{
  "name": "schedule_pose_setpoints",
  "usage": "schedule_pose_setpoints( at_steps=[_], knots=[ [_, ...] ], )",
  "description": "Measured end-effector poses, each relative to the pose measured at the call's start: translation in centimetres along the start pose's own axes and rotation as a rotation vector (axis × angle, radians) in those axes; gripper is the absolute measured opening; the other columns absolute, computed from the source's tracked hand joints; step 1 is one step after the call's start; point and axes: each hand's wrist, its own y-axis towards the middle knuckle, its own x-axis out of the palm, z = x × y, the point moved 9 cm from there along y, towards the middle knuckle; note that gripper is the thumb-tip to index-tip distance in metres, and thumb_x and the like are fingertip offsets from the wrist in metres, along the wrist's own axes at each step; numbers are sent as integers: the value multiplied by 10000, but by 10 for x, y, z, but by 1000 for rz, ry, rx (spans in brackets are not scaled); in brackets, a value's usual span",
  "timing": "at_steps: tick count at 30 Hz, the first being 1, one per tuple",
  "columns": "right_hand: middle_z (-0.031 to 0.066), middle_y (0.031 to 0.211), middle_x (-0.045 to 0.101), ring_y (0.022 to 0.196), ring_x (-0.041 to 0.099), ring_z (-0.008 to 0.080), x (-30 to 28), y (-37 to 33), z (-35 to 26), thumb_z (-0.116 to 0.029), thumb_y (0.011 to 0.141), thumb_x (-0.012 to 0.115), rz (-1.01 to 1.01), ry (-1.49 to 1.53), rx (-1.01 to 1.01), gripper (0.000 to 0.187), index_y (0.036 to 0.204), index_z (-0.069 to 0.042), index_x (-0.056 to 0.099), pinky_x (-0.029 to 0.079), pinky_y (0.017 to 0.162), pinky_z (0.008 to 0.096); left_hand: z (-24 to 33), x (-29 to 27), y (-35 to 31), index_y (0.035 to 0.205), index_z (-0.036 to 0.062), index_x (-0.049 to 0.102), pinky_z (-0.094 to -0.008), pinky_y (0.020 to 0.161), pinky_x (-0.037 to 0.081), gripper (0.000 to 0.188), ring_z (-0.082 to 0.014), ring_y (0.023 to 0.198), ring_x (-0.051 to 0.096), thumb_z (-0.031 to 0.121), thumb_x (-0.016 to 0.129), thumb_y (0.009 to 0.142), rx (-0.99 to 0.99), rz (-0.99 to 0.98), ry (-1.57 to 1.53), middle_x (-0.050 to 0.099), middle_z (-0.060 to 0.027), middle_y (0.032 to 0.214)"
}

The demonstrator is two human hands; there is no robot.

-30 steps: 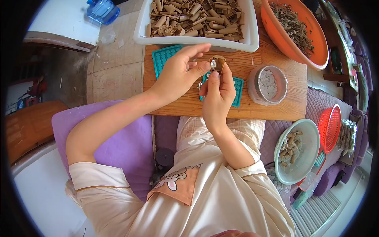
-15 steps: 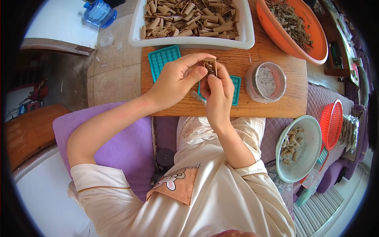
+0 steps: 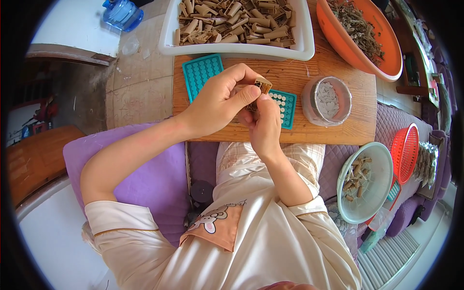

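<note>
Both hands meet over the wooden table, close in front of my body. Between them is a small brown cardboard piece [image 3: 263, 84], open at its upper end, with dark brown matter inside. My left hand [image 3: 217, 104] grips it from the left, thumb laid across it. From the right, my right hand [image 3: 266, 121] pinches it with the thumb near the open end; its other fingers are partly hidden. Beneath the hands, a teal tray [image 3: 290, 110] with white round pieces in its hollows is partly covered. Another teal tray [image 3: 200, 76] lies left, beyond my left hand.
A white bin [image 3: 237, 50] of similar brown pieces stands at the back. Right of it is an orange basin [image 3: 394, 65] of dried plant matter. A clear tub [image 3: 311, 104] holds white bits. On the purple seat are a pale green basin [image 3: 386, 193] and a red basket [image 3: 405, 145].
The brown piece has tilted and shifted slightly right in my hands. My right hand has moved a little left and down, uncovering more of the teal tray with white pieces.
</note>
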Motion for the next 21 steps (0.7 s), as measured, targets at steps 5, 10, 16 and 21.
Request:
schedule_pose_setpoints(
  at_steps=[5,10,16,21],
  knots=[
    [-21,549,370,494,303,61,1,2,4,-242,854,270,-14,49,72,282,668,-74,399,239,444,225,-2,-3,2,1028,22,463,-208,581,479,285,-68,664,541,269,460,885,7,-3,67,525,-27,836],
    [7,576,374,482,274,67,-1,4,16,-257,836,296,-86,141,149,240,776,-58,417,215,429,208,-9,2,3,1075,17,473,-207,597,473,319,-67,677,547,274,451,889,-102,-80,58,546,-36,882],
    [-15,576,382,473,276,46,2,4,11,-190,884,367,-40,277,213,148,943,-69,430,232,429,178,-2,-14,8,1072,8,485,-211,657,455,260,-61,778,532,192,441,893,54,61,175,562,-40,948],
    [-16,616,471,511,373,20,-8,4,-10,-70,853,476,44,79,-11,196,1024,-57,379,278,435,169,7,-27,-3,1047,7,489,-210,693,449,209,-67,892,508,133,420,895,34,274,99,558,-51,995]
  ],
)
